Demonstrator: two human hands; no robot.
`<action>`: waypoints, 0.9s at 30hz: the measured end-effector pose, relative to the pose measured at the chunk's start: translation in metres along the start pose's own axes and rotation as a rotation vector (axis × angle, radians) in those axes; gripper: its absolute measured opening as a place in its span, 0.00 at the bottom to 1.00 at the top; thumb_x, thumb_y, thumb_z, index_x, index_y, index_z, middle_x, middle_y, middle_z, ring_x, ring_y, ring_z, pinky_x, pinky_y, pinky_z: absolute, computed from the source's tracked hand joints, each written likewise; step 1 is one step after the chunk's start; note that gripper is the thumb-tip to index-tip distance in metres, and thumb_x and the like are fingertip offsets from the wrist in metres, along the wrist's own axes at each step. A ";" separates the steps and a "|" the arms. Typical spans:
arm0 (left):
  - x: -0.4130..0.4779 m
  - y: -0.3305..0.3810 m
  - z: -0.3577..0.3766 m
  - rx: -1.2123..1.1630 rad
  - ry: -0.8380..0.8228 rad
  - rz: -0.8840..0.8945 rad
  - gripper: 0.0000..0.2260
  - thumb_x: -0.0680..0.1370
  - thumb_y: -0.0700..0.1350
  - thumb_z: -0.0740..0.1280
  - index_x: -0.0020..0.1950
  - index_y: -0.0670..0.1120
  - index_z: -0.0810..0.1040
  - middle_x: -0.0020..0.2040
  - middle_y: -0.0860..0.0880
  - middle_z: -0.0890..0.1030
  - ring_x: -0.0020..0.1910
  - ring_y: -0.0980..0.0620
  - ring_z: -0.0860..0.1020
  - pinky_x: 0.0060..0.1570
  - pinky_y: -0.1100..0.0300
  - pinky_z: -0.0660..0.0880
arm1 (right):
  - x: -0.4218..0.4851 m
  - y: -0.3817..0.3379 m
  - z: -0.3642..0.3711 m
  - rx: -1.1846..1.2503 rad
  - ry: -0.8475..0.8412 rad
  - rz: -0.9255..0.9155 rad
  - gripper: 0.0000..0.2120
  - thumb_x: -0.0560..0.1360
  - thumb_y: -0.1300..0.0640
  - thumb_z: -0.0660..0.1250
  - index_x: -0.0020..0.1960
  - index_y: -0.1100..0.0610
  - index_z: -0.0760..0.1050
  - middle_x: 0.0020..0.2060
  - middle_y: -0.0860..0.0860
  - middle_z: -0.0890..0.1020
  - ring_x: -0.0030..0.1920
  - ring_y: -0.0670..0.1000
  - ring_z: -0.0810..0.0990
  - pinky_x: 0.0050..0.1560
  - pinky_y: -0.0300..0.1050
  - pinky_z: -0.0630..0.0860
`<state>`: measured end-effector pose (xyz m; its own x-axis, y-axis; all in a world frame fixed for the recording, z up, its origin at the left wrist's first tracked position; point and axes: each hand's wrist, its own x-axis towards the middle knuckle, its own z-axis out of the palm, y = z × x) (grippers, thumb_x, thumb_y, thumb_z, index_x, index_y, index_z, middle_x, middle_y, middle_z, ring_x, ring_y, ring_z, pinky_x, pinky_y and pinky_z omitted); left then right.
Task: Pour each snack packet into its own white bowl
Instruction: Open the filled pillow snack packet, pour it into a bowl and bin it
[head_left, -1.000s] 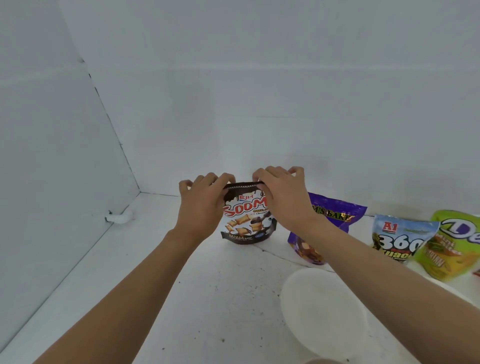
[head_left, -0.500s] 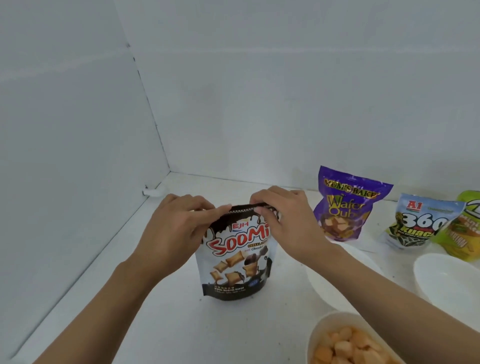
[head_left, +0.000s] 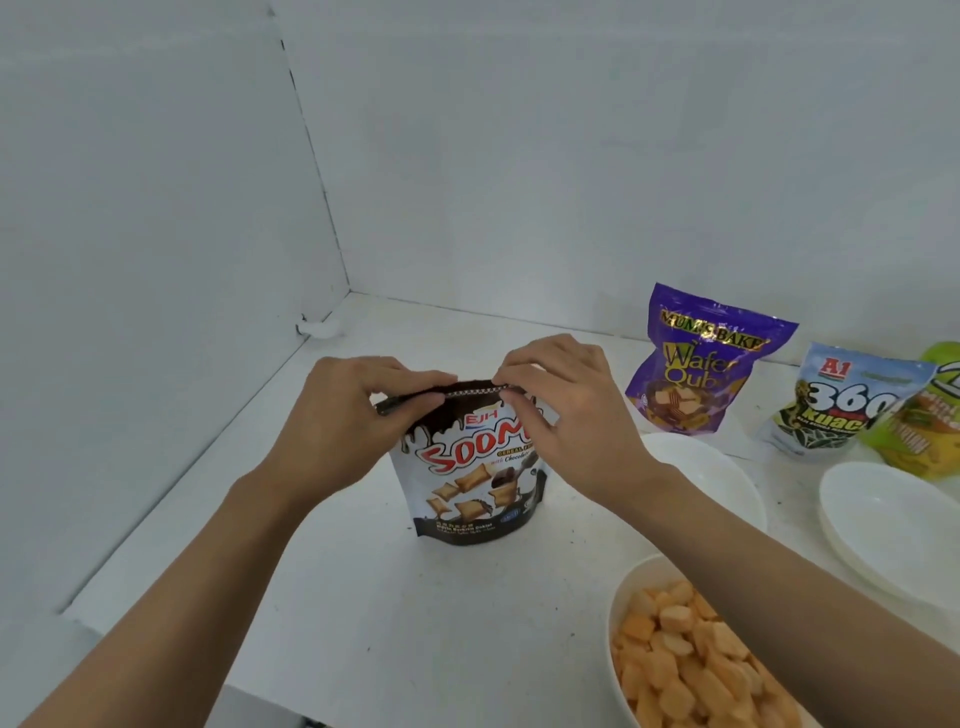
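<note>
Your white desk (head_left: 363, 597) runs back into a corner of white walls. At its near right edge stands a filled bowl (head_left: 621, 597) of orange snack pieces, partly cut off by the frame. An empty bowl (head_left: 727, 467) sits behind your right forearm, and a second empty bowl (head_left: 883, 525) lies further right.

The brown packet (head_left: 467, 483) stands upright on the desk between your arms, left of the bowls. A purple packet (head_left: 691, 364), a blue packet (head_left: 841, 405) and a green packet (head_left: 924, 436) stand in a row by the back wall, the green one half out of view.

Your left hand (head_left: 353, 421) pinches the brown packet's top edge at its left corner. Your right hand (head_left: 571, 415) pinches the same edge at its right. A small white object (head_left: 317, 327) lies in the far corner.
</note>
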<state>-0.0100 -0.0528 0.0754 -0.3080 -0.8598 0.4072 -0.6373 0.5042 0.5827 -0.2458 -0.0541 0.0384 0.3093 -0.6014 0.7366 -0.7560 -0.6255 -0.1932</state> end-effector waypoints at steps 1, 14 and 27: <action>0.000 -0.001 0.000 0.062 0.025 0.051 0.10 0.77 0.44 0.73 0.57 0.53 0.87 0.45 0.55 0.87 0.40 0.59 0.81 0.40 0.72 0.71 | 0.000 0.001 0.001 -0.001 0.013 -0.004 0.08 0.78 0.58 0.66 0.51 0.59 0.82 0.49 0.52 0.84 0.52 0.54 0.80 0.54 0.52 0.73; -0.006 -0.022 0.011 0.356 0.137 0.433 0.12 0.79 0.44 0.65 0.56 0.45 0.87 0.50 0.46 0.87 0.38 0.44 0.81 0.36 0.54 0.75 | 0.005 0.006 0.004 -0.017 0.044 -0.056 0.12 0.77 0.56 0.64 0.49 0.60 0.85 0.45 0.55 0.87 0.45 0.56 0.85 0.55 0.46 0.75; -0.005 -0.016 0.014 0.357 0.142 0.390 0.10 0.78 0.43 0.69 0.55 0.43 0.87 0.48 0.46 0.88 0.40 0.45 0.84 0.41 0.57 0.73 | 0.007 0.008 0.005 -0.039 0.031 -0.071 0.09 0.74 0.60 0.69 0.51 0.59 0.86 0.46 0.56 0.86 0.45 0.57 0.85 0.54 0.47 0.74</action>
<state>-0.0083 -0.0582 0.0537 -0.4866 -0.5831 0.6506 -0.7027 0.7037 0.1051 -0.2463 -0.0661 0.0390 0.3456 -0.5402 0.7672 -0.7549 -0.6458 -0.1146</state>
